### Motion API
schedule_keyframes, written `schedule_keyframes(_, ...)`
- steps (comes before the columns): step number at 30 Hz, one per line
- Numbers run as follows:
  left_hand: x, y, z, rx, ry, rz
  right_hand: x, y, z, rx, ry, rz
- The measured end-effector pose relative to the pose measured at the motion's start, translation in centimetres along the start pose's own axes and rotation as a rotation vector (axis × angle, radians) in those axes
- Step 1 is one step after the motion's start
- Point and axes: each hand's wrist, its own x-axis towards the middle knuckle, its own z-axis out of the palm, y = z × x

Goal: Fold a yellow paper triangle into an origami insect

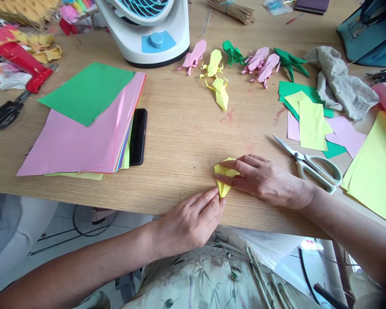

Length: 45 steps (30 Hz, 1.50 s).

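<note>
A small folded piece of yellow paper (pixel 224 189) lies at the table's front edge, narrowing to a point toward me. My left hand (pixel 196 219) pinches its near tip between thumb and fingers. Across its upper part lie the fingers of my right hand (pixel 257 178), spread apart and pressing it flat on the wood. Part of the paper is hidden under those fingers. Scissors (pixel 318 165) with pale handles rest just right of my right hand, their blades pointing up and left.
At the left, a stack of coloured paper (pixel 73 146) partly covers a black phone (pixel 139 137). A white fan (pixel 157 38) stands behind. Several folded paper figures (pixel 213 63) sit at the back. Paper offcuts (pixel 312 124), a grey cloth (pixel 341 81) and yellow sheets (pixel 376 171) lie right.
</note>
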Motion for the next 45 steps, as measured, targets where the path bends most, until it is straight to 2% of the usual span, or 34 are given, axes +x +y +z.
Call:
schedule_keyframes(15,-0.8,-0.3,0.0,-0.06,0.006,0.005,0.0,-1.2,-0.8,-0.118,-0.051,0.019)
schedule_keyframes(19,-0.8,-1.6,-0.5,-0.18,0.011,-0.148,0.2,-1.4,-0.9,-0.112,-0.036,0.017)
schedule_keyframes(20,-0.6,-2.1,-0.6,-0.175,0.032,-0.192,0.2,-1.4,-1.0,-0.115,-0.033,0.011)
schedule_keyframes(22,0.0,-3.3,-0.4,-0.161,-0.002,-0.224,0.2,-1.4,-0.9,-0.124,-0.033,0.003)
schedule_keyframes(25,0.8,-4.8,0.3,-0.154,-0.108,-0.175,0.2,-1.7,-0.8,-0.142,-0.025,0.023)
schedule_keyframes(27,1.0,-5.3,0.8,-0.126,-0.125,-0.145,0.2,-1.9,-0.7,-0.153,-0.012,0.032)
schedule_keyframes(34,0.7,-5.1,1.5,-0.059,-0.097,-0.143,-0.1,-2.8,-0.9,-0.081,-0.023,0.058)
schedule_keyframes(39,0.7,-5.2,1.4,-0.053,-0.089,-0.125,-0.7,-2.5,-0.8,0.04,-0.013,0.04)
schedule_keyframes(45,0.5,-5.5,1.4,-0.072,-0.098,-0.086,-1.1,-2.3,-0.1,0.1,0.077,0.07)
